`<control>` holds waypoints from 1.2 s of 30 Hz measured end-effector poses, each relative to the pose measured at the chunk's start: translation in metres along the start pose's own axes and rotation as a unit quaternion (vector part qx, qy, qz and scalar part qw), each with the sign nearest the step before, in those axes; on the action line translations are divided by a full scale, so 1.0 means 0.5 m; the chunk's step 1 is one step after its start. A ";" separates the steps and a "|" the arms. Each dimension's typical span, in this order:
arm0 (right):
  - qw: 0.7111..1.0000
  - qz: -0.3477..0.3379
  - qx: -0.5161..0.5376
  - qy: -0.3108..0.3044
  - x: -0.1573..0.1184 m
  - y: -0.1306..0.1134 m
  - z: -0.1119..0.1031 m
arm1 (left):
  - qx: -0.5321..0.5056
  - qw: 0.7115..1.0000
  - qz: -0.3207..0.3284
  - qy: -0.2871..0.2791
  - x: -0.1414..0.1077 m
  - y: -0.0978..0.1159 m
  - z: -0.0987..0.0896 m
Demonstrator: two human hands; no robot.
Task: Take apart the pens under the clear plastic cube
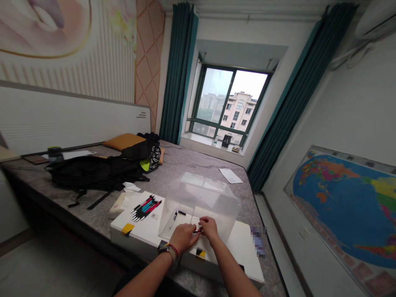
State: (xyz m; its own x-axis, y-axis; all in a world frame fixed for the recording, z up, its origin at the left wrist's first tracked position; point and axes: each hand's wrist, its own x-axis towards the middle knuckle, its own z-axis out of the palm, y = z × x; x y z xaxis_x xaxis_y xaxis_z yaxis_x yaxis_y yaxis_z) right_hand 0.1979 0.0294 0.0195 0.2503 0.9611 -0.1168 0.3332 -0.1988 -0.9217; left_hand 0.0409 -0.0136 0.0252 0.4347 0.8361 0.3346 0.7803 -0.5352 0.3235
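Note:
My left hand and my right hand meet at the open front of a translucent plastic box. Fingers of both hands are closed around a small dark pen with a bit of red; most of it is hidden. Inside the box, left of my hands, lie a black pen piece and a clear-barrelled pen part. Farther left, a bunch of red, teal and black pens rests on the white box top beneath the plastic box.
A tissue pack sits at the white box's left end. Behind it on the grey bed lie a black backpack and an orange cushion. A paper sheet lies near the bed's far right edge.

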 end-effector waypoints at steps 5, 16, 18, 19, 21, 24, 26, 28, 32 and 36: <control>0.983 -0.117 -0.140 0.001 0.021 -0.059 0.039 | -0.017 1.000 -0.002 -0.003 0.002 0.001 -0.003; 0.927 -0.248 -0.270 -0.075 0.016 -0.141 0.144 | -0.015 0.999 -0.021 -0.048 0.010 -0.028 0.039; 0.919 -0.243 -0.302 -0.066 0.018 -0.146 0.154 | -0.022 0.998 -0.021 -0.052 0.013 -0.029 0.045; 0.915 -0.241 -0.316 -0.064 0.020 -0.146 0.158 | -0.024 0.998 -0.020 -0.054 0.014 -0.030 0.047; 0.908 -0.241 -0.336 -0.062 0.024 -0.145 0.168 | -0.026 0.998 -0.016 -0.058 0.015 -0.031 0.050; 0.902 -0.249 -0.348 -0.060 0.025 -0.145 0.180 | -0.018 0.998 -0.008 -0.060 0.016 -0.031 0.049; 0.901 -0.253 -0.348 -0.057 0.021 -0.151 0.177 | -0.021 0.998 -0.013 -0.052 0.014 -0.029 0.045; 0.903 -0.254 -0.341 -0.057 0.015 -0.160 0.159 | -0.030 0.999 -0.016 -0.043 0.012 -0.025 0.036; 0.931 -0.245 -0.271 -0.026 -0.009 -0.148 0.086 | -0.028 0.999 -0.011 -0.027 0.007 -0.015 0.016; 0.962 -0.205 -0.173 0.048 -0.047 -0.070 0.007 | -0.031 0.999 -0.007 -0.007 0.002 -0.007 0.005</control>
State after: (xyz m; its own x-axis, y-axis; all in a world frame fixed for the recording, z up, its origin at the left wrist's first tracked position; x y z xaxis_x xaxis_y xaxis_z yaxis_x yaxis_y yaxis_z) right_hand 0.1771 0.0143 0.0530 0.1109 0.9534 0.2807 0.7004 0.1254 -0.7026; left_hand 0.0400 -0.0106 0.0223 0.4312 0.8444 0.3177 0.7567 -0.5303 0.3823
